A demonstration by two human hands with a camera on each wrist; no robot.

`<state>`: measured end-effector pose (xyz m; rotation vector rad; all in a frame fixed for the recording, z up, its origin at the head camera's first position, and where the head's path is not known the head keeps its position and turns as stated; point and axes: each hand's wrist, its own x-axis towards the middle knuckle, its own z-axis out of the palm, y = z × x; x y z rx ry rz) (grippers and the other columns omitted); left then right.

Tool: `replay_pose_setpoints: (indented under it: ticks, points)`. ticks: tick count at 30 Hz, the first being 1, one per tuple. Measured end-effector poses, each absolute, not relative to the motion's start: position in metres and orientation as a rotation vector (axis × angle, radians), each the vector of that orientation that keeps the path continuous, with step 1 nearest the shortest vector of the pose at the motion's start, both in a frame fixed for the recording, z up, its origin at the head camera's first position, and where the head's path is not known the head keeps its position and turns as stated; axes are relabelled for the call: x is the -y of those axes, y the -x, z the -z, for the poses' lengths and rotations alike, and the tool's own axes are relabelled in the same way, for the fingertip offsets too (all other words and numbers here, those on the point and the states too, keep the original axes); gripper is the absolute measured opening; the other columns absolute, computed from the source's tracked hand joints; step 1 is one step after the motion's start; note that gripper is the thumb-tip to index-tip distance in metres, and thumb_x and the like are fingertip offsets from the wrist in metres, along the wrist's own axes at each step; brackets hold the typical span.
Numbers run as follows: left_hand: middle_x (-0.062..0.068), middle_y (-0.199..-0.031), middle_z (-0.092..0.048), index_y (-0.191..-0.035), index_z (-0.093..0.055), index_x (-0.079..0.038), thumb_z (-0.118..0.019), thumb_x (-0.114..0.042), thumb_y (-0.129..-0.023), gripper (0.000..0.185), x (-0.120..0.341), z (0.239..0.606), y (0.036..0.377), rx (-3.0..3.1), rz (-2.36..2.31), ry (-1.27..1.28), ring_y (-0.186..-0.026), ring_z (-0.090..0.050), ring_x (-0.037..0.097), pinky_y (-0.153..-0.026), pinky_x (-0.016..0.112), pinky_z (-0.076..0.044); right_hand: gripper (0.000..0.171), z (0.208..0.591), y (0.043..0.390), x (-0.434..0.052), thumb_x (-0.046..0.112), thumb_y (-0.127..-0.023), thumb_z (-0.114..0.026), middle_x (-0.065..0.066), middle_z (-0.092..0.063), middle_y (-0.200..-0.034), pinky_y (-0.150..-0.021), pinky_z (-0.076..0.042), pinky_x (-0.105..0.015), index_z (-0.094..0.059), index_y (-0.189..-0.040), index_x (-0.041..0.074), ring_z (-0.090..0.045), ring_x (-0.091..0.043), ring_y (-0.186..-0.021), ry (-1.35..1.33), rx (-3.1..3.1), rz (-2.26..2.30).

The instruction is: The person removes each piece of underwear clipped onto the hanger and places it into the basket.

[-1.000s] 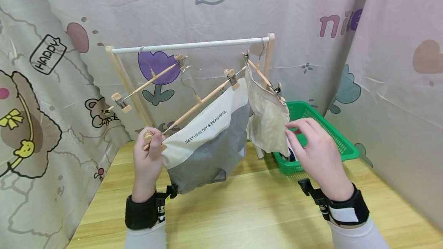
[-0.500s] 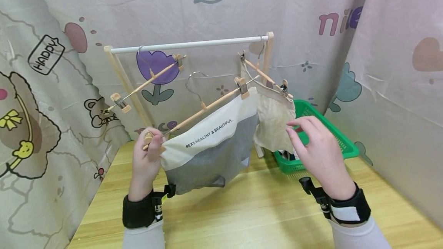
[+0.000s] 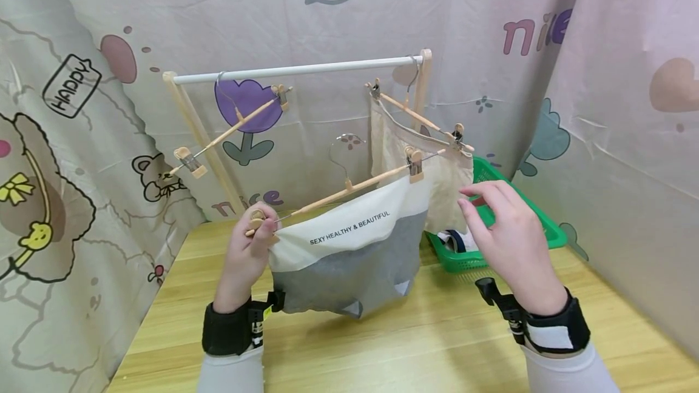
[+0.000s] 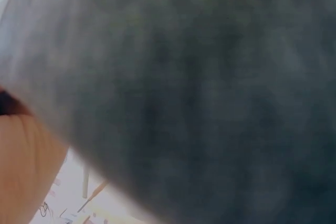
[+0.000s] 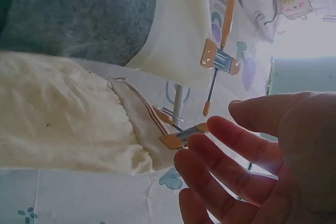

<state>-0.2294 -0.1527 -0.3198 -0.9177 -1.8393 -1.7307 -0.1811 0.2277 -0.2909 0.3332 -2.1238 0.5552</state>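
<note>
Pinching the clip hanger (image 3: 349, 190) end in my left hand (image 3: 248, 253) to keep the grey-and-cream garment (image 3: 349, 259) hanging, right hand (image 3: 505, 241) released beside it, fingers relaxed.

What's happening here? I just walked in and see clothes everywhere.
A person's left hand pinches the clip end of a wooden hanger carrying grey-and-cream underwear, held off the white rail. The right hand hovers open beside it, holding nothing. A beige garment already hangs on the rail, above a green basket.
</note>
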Motion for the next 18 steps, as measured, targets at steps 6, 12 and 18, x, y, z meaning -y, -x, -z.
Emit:
replay_pose_setpoints:
  ticks: [6, 12, 18]
  points:
    - [-0.01, -0.086, -0.051, -0.094, -0.049, 0.005, -0.054, -0.02, -0.108, 0.029, 0.1492, 0.3208, 0.2302, 1.883, 1.706, 0.94, -0.069, -0.041, 0.008, -0.061, 0.027, -0.031, 0.021, 0.2904, 0.1794, -0.2296, 0.007, -0.094, -0.074, -0.012, -0.068, -0.105, -0.064, -0.036, -0.014, -0.071, -0.115, 0.004, -0.065, -0.025, -0.091, -0.322, 2.122, -0.558]
    - [-0.008, -0.084, -0.048, -0.093, -0.051, 0.002, -0.053, -0.022, -0.109, 0.029, 0.1477, 0.3221, 0.2306, 1.931, 1.655, 0.987, -0.062, -0.035, 0.011, -0.055, 0.03, -0.028, 0.03, 0.2895, 0.1789, -0.2313, 0.006, -0.093, -0.075, -0.015, -0.067, -0.111, -0.078, -0.042, -0.024, -0.068, -0.122, 0.002, -0.063, -0.029, -0.1, -0.33, 2.119, -0.592]
    - [-0.009, -0.085, -0.049, -0.095, -0.054, -0.002, -0.053, -0.028, -0.109, 0.029, 0.1459, 0.3249, 0.2313, 1.993, 1.583, 0.976, -0.071, -0.043, 0.011, -0.064, 0.028, -0.034, 0.045, 0.2883, 0.18, -0.2345, 0.011, -0.094, -0.075, -0.017, -0.062, -0.129, -0.094, -0.046, -0.045, -0.062, -0.136, 0.006, -0.058, -0.034, -0.117, -0.355, 2.124, -0.649]
